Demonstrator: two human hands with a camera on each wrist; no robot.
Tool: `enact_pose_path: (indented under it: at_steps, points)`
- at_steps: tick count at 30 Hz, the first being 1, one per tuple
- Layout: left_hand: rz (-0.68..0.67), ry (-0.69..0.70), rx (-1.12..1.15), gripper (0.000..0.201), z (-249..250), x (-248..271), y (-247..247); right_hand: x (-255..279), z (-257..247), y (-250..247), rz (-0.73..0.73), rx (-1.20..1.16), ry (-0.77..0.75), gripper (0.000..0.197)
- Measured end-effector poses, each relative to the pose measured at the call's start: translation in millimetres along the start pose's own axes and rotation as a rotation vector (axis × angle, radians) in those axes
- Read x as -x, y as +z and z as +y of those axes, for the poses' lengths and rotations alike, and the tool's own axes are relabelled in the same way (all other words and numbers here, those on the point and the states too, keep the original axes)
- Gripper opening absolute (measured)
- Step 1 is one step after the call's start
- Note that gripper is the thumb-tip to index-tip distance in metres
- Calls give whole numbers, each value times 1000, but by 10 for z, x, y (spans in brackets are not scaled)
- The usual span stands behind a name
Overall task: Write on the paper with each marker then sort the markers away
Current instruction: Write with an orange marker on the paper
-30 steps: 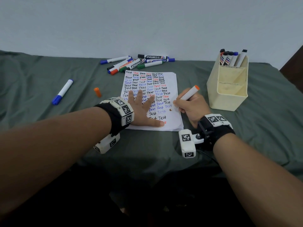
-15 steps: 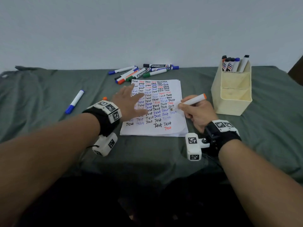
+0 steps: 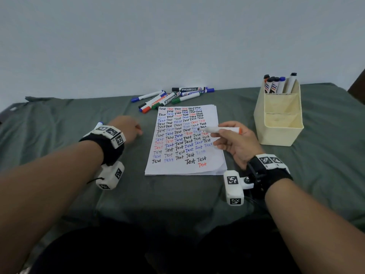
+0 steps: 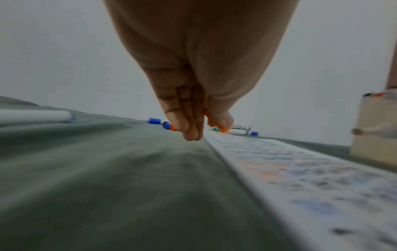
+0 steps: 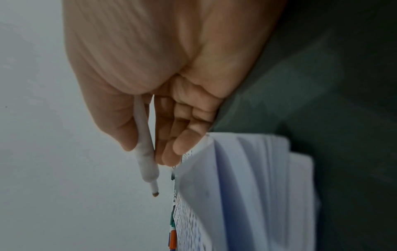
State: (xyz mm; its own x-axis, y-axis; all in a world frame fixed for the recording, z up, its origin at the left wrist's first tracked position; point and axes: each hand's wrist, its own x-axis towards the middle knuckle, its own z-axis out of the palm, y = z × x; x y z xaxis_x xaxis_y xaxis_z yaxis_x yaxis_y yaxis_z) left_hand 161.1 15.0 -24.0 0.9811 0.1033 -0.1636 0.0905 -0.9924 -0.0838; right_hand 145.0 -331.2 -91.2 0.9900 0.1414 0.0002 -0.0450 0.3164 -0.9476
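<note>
Orange-ended white marker point(image 3: 221, 130) is uncapped in my right hand point(image 3: 235, 144); my left hand point(image 3: 127, 128) pinches its orange cap point(image 4: 223, 130). Loose markers point(image 3: 173, 96) beyond the filled white paper point(image 3: 183, 139) remain unsorted.

Plain room: bare wall point(image 3: 177, 36), table under green cloth point(image 3: 59, 119), marker holder point(image 3: 276, 123).

Table under a grey-green cloth point(image 3: 59, 135), bearing written paper sheets point(image 3: 215, 119), loose markers point(image 3: 173, 96), cream organizer point(image 3: 278, 123)

paper point(image 3: 185, 139) sits between both hands, loose markers point(image 3: 173, 95) behind it, holder point(image 3: 278, 123) just past the right hand point(image 3: 235, 143)
</note>
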Motion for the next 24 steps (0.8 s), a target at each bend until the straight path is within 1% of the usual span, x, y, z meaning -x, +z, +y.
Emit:
enact_pose_path:
  at_steps: [3,5,7,10,13,15,19,22,24]
  points:
    - [62,73,203,23,342,16,-26,5,9,-5,-7,32,-6,19]
    - [53,141,336,17,593,36,-37,14,12,-8,-12,35,-7,22]
    - [27,206,401,13,811,61,-40,22,9,-10,-19,26,-10,23]
    - [7,287,442,10,1050,106,-36,27,9,-18,-32,12,-14,23]
    - [-9,333,486,6,1205,140,-28,24,18,-23,-43,-3,-22,21]
    - [-11,348,509,5,1275,165,-30,19,29,-22,-49,-10,-25,20]
    - [-5,353,546,9,1346,201,-61,12,47,-29,-55,-17,-41,17]
    - [6,360,506,9,1356,219,-129,5,55,-33,-56,11,-53,23]
    - [-11,364,488,8,1337,236,-168,-2,63,-31,-55,36,-51,28]
